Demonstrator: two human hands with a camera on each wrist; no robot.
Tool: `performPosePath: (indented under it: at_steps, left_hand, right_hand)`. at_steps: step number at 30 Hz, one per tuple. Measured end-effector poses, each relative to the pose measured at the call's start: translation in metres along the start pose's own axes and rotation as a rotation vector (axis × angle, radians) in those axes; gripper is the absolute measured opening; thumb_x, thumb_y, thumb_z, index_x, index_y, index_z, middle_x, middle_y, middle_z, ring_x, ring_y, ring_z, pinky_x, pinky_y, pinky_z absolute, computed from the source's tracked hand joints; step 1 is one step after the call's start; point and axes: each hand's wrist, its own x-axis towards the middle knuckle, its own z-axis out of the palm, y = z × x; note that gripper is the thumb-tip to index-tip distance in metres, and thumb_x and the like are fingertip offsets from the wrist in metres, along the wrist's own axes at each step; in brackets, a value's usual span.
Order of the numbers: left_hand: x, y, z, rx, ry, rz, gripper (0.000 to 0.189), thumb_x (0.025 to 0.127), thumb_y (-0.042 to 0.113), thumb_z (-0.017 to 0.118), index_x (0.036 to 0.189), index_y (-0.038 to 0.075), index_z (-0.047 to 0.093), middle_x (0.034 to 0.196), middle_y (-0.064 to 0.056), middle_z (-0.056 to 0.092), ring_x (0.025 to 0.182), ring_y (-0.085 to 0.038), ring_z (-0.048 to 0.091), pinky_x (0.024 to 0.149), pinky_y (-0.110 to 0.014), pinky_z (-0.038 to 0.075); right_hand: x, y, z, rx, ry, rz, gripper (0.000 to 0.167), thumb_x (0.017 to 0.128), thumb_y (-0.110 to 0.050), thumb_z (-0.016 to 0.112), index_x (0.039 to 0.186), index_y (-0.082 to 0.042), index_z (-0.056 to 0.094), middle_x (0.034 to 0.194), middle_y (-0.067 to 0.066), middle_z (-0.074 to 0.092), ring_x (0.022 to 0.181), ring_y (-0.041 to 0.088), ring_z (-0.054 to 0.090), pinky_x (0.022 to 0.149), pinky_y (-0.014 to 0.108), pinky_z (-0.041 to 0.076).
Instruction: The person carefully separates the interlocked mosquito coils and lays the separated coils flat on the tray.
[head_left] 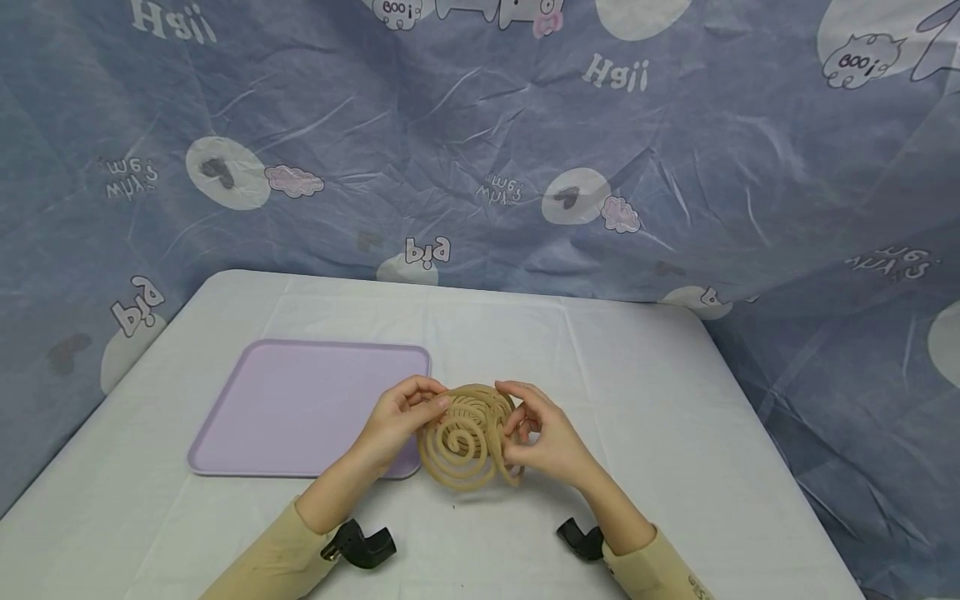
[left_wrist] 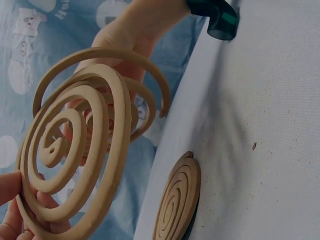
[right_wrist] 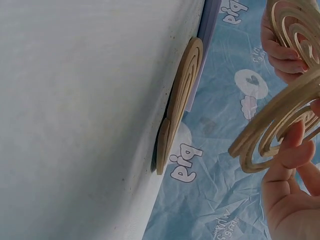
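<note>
My left hand (head_left: 401, 412) pinches the rim of a tan mosquito coil (left_wrist: 124, 120), its spiral tilted and raised above the table. My right hand (head_left: 547, 437) holds a second mosquito coil (right_wrist: 265, 120) between thumb and fingers, close beside the first; in the left wrist view the two overlap, and whether they touch I cannot tell. Beneath them, another tan coil piece (left_wrist: 192, 185) lies flat on the table, also visible in the right wrist view. In the head view the held coils partly hide it.
To the left lies a lilac tray (head_left: 300, 408), its right edge near the coils. Small brown crumbs (left_wrist: 254, 146) dot the white tabletop (head_left: 637, 417). Black wrist mounts (head_left: 363, 546) sit at both cuffs. A blue printed cloth (head_left: 480, 167) hangs behind the table.
</note>
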Motion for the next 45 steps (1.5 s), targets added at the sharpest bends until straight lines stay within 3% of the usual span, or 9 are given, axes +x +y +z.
performPosePath:
  at_steps: [3,7,10,13,17,23,28,38,45]
  left_hand:
    - [0.000,0.000,0.000,-0.008,0.017,0.004,0.025,0.089,0.011,0.065,0.105,-0.006,0.056,0.085,-0.003,0.060,0.073,-0.011,0.057,0.061,-0.019,0.047]
    - [0.001,0.000,-0.001,-0.020,0.032,0.005,0.026,0.089,0.010,0.065,0.105,-0.008,0.055,0.087,-0.003,0.060,0.075,-0.010,0.057,0.065,-0.019,0.049]
    - [0.001,-0.001,-0.001,-0.024,0.028,0.008,0.028,0.088,0.011,0.066,0.105,-0.008,0.055,0.087,-0.004,0.060,0.074,-0.011,0.056,0.065,-0.019,0.048]
    - [0.001,-0.002,-0.002,-0.013,0.020,0.022,0.028,0.087,0.014,0.067,0.104,-0.005,0.057,0.087,-0.003,0.060,0.074,-0.010,0.056,0.065,-0.019,0.048]
    - [0.001,-0.005,-0.004,0.028,0.021,0.048,0.025,0.088,0.017,0.067,0.104,-0.001,0.060,0.088,-0.003,0.062,0.076,-0.011,0.058,0.067,-0.020,0.050]
    - [0.002,-0.002,-0.004,0.032,0.042,-0.002,0.031,0.087,0.016,0.068,0.107,-0.005,0.058,0.090,-0.005,0.062,0.077,-0.012,0.059,0.068,-0.021,0.051]
    - [0.001,0.002,-0.004,0.034,0.046,-0.035,0.031,0.088,0.011,0.066,0.109,-0.010,0.055,0.089,-0.006,0.061,0.076,-0.012,0.058,0.067,-0.020,0.050]
    - [0.003,0.007,-0.011,0.053,0.038,-0.084,0.031,0.088,0.008,0.064,0.112,-0.010,0.054,0.092,-0.008,0.068,0.078,-0.013,0.064,0.070,-0.022,0.051]
    - [0.002,0.012,-0.018,0.073,-0.097,-0.099,0.037,0.086,0.006,0.066,0.118,-0.006,0.052,0.100,-0.015,0.067,0.074,-0.015,0.065,0.064,-0.025,0.053]
  right_hand:
    - [0.000,0.010,0.000,0.008,0.008,0.012,0.072,0.069,0.009,0.069,0.135,-0.012,0.048,0.106,0.007,0.055,0.070,0.021,0.055,0.053,0.023,0.045]
    - [0.001,-0.006,-0.003,0.000,0.021,0.066,0.069,0.070,0.006,0.077,0.132,-0.005,0.050,0.096,0.014,0.058,0.068,0.027,0.054,0.052,0.022,0.043]
    - [0.001,-0.021,-0.007,-0.066,0.047,0.094,0.062,0.068,-0.002,0.082,0.125,-0.003,0.056,0.089,0.018,0.059,0.068,0.030,0.050,0.057,0.024,0.041]
    - [0.002,-0.024,-0.010,-0.117,0.087,0.081,0.050,0.068,-0.008,0.084,0.114,-0.003,0.064,0.095,0.013,0.063,0.080,0.029,0.052,0.069,0.029,0.044]
    - [0.002,-0.008,-0.014,0.024,0.073,0.086,0.033,0.076,-0.006,0.078,0.106,-0.001,0.067,0.098,0.007,0.067,0.091,0.017,0.060,0.083,0.031,0.050]
    - [0.003,0.021,-0.020,0.303,0.031,0.179,0.027,0.084,-0.004,0.069,0.109,0.005,0.061,0.086,0.006,0.066,0.066,0.010,0.061,0.056,0.024,0.052]
    - [0.004,0.023,-0.023,0.321,0.023,0.208,0.030,0.084,-0.010,0.070,0.109,0.005,0.061,0.093,0.004,0.069,0.068,0.010,0.062,0.058,0.025,0.053]
    - [0.005,0.025,-0.026,0.368,0.078,0.257,0.032,0.086,-0.008,0.069,0.112,0.007,0.058,0.086,0.001,0.069,0.064,0.009,0.058,0.057,0.022,0.050]
    - [0.004,0.025,-0.027,0.385,0.090,0.265,0.031,0.085,-0.010,0.070,0.111,0.004,0.059,0.091,0.002,0.070,0.067,0.009,0.060,0.058,0.024,0.052]
